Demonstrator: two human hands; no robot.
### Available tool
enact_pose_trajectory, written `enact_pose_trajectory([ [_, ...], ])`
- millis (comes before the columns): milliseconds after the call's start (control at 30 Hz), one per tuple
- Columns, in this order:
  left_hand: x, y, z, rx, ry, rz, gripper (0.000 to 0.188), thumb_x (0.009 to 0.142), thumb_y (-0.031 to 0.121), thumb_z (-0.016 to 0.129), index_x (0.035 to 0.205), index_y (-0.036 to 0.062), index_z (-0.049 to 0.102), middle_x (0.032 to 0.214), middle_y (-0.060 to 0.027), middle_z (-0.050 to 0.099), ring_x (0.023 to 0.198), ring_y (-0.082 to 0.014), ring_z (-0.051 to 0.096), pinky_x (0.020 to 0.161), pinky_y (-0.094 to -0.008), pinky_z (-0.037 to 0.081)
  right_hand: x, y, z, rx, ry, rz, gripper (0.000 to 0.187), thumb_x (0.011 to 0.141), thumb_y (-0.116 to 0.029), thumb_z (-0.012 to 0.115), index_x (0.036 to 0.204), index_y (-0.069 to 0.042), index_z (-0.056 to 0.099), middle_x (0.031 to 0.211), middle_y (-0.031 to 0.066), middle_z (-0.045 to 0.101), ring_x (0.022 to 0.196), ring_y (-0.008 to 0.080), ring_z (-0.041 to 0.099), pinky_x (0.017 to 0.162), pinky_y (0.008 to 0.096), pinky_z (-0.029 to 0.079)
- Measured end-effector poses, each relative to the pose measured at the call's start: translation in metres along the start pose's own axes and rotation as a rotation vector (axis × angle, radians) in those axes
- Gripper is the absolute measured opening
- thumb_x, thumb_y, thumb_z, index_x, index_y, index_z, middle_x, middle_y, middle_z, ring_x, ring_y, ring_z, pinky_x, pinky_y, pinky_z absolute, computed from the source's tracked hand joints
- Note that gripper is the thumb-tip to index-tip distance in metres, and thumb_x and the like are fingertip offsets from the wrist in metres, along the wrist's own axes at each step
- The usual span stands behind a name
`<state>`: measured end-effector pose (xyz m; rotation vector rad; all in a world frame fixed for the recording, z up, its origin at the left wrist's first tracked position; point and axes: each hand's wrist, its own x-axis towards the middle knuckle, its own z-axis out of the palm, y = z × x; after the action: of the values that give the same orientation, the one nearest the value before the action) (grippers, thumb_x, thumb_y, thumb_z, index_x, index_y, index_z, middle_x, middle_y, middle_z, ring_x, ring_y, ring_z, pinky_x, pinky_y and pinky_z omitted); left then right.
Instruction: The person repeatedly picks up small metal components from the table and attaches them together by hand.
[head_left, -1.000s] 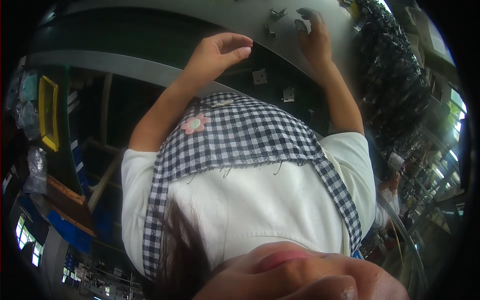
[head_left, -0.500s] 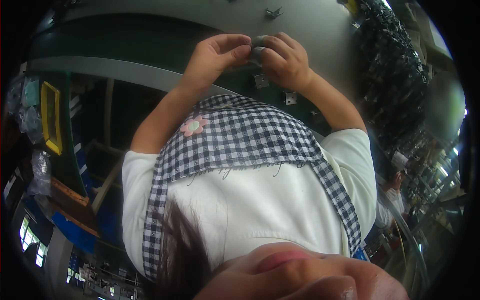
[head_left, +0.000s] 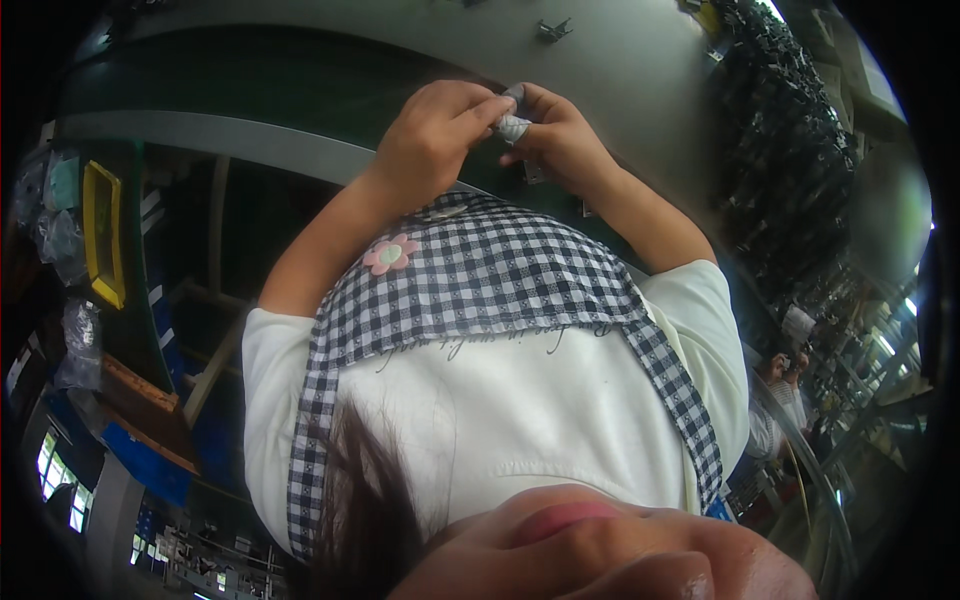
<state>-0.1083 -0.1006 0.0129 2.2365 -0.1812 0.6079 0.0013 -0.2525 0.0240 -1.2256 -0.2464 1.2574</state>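
My left hand [head_left: 428, 140] is closed in a pinch, its thumb and index finger meeting the fingertips of my right hand [head_left: 568, 142] above the near edge of the worktable. Grey-white wrapping [head_left: 512, 128] covers fingertips of the right hand, which is also closed. Whatever lies between the fingers is too small or hidden to name. Under the right hand a small metal bracket [head_left: 533, 173] shows only in part. Another small metal piece [head_left: 554, 31] lies farther off on the grey table surface [head_left: 640, 70].
A large heap of dark metal parts [head_left: 780, 130] rises along the right side. To the left are a yellow frame [head_left: 103, 235] and clear plastic bags [head_left: 62, 215]. Another person [head_left: 785, 385] is at the far right, beyond a curved rail.
Both hands have drawn slightly nearer to my body and turned. The left hand now shows more of its back, and the right hand covers most of the nearby bracket.
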Motion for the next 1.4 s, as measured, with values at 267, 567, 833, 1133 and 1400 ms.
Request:
enact_pose_trajectory([
  [267,0.072,-0.054,0.002,0.319,0.178,-0.115,0.026,0.081,0.023,0.062,0.100,0.0067,0.059,0.101,-0.0079,0.055,0.094,-0.0265,0.053,0.085,-0.0391,0.041,-0.008,-0.005,-0.012,-0.057,0.112,0.011,0.027,0.082,-0.008,0.063,0.106,-0.005,0.050,0.093,0.0060,0.057,0.081,0.0165,0.063,0.063,0.0227,0.052],
  [567,0.034,-0.059,0.012,0.594,-0.062,0.086,0.035,0.077,0.014,0.067,0.110,0.0056,0.056,0.097,-0.0068,0.062,0.088,-0.0232,0.061,0.077,-0.0340,0.047,-0.025,-0.019,-0.018,-0.093,0.057,-0.142,0.038,0.076,0.000,0.067,0.108,-0.003,0.047,0.102,0.0113,0.062,0.089,0.0190,0.063,0.068,0.0274,0.054],
  [833,-0.002,-0.016,-0.011,-0.256,0.204,-0.316,0.034,0.072,-0.010,0.067,0.104,0.0018,0.061,0.103,-0.0082,0.064,0.099,-0.0167,0.060,0.088,-0.0282,0.048,0.023,-0.028,-0.017,-0.226,0.005,-0.056,0.038,0.073,-0.012,0.074,0.101,-0.004,0.050,0.092,0.0091,0.064,0.078,0.0131,0.062,0.060,0.0227,0.051],
  [1133,-0.007,-0.001,-0.010,-0.296,0.264,-0.113,0.035,0.068,-0.011,0.068,0.100,0.0008,0.062,0.102,-0.0123,0.065,0.099,-0.0220,0.062,0.089,-0.0324,0.048,0.015,-0.023,0.004,-0.057,-0.047,-0.054,0.034,0.075,-0.008,0.071,0.100,-0.003,0.048,0.095,0.0096,0.061,0.084,0.0150,0.062,0.071,0.0257,0.052],
  [1400,0.009,-0.004,-0.025,-0.082,0.166,-0.012,0.031,0.068,-0.003,0.071,0.097,0.0041,0.066,0.094,-0.0073,0.068,0.092,-0.0225,0.064,0.088,-0.0348,0.048,0.017,-0.021,0.010,-0.077,0.039,-0.006,0.049,0.076,-0.010,0.069,0.117,0.003,0.045,0.104,0.0155,0.058,0.085,0.0171,0.062,0.074,0.0265,0.051],
])
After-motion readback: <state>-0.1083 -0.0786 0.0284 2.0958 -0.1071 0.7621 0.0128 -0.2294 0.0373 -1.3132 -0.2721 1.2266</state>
